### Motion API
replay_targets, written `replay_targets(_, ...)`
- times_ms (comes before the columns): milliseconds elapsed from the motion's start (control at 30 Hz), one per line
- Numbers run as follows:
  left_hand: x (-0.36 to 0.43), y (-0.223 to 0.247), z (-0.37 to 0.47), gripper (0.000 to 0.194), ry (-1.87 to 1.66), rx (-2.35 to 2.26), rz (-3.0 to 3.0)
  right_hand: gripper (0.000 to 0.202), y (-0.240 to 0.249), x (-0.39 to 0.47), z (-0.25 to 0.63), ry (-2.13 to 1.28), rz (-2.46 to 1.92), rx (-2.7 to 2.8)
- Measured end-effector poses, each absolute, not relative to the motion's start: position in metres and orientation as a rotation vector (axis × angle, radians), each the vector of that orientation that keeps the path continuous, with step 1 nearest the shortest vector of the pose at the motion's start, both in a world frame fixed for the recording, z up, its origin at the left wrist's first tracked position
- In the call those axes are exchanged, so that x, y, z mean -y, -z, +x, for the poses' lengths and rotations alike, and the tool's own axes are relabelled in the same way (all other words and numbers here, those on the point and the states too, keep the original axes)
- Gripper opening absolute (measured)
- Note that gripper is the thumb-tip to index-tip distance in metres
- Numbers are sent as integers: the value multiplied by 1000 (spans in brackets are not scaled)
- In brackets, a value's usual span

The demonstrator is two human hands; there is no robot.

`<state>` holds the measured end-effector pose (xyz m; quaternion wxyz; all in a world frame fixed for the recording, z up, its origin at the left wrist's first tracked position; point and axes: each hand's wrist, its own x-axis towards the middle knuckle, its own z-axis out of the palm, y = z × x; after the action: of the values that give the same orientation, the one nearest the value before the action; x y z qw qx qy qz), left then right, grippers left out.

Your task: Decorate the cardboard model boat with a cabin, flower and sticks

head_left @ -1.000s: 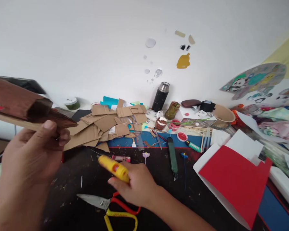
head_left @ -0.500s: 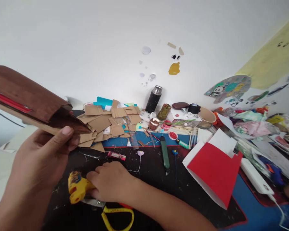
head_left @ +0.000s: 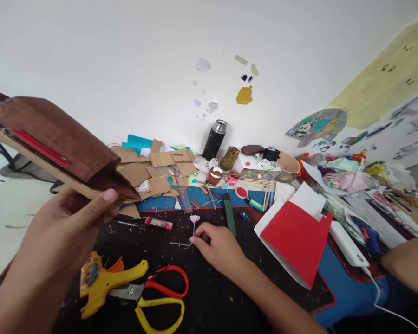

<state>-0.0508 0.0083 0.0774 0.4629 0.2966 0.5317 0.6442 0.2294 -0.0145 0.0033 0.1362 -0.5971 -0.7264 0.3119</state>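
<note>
left hand [head_left: 66,227] is closed on the lower edge of a brown cardboard piece [head_left: 57,139] with a red strip [head_left: 42,147], held up above the black mat [head_left: 209,297]. right hand [head_left: 218,243] is partly curled, fingertips at the stem of a pale purple flower [head_left: 194,219] on the mat; whether they pinch it, i cannot tell. a yellow glue gun [head_left: 104,281] lies over the blades of some scissors [head_left: 160,301].
</note>
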Motion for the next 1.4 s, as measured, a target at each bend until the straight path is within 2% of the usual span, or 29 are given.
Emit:
replay_targets(200,-10,-61,-44,56,-1510,-1335,865,11,0,4,235,-896,-1878,2080)
replay_targets(400,-13,-54,-41,62,-1455,-1368,918,18,-1,-9,211,-786,-1944,2206)
replay_targets(700,-12,-45,-35,55,-1432,-1308,912,11,2,-15,207,-772,-1931,2265)
replay_targets(1000,-11,-42,-34,49,-1420,-1288,964,15,4,-13,212,-831,-1886,2081)
replay_targets(1133,-10,-42,-35,46,-1422,-1284,964,8,4,-15,217,-924,-1879,1914)
replay_targets(1333,-10,-49,-32,44,-1424,-1258,925,40,7,-22,219,-908,-1779,1962)
replay_targets(1400,-11,-51,-30,46,-1415,-1264,909,41,10,-24,218,-854,-1756,2041)
